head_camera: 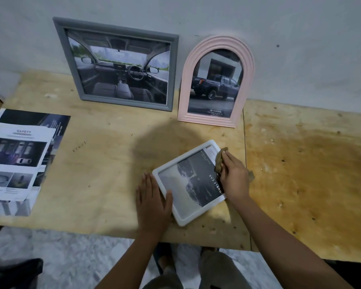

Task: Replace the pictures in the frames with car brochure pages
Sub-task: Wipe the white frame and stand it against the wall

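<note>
Plywood surface (113, 163) bore the white frame (196, 216) at lower centre, pinned by the flat-fingered left grip (152, 197), seemingly so the straight-fingered right grip (234, 176) could press a brown rag (218, 161) across it.

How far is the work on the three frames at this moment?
Done: the grey frame and the pink arched frame lean on the wall, each showing a car page. In hand: the white frame lies flat, showing a car page; the left hand steadies it, the right hand presses a brown piece on its edge. Left: standing it up, probably.
</note>
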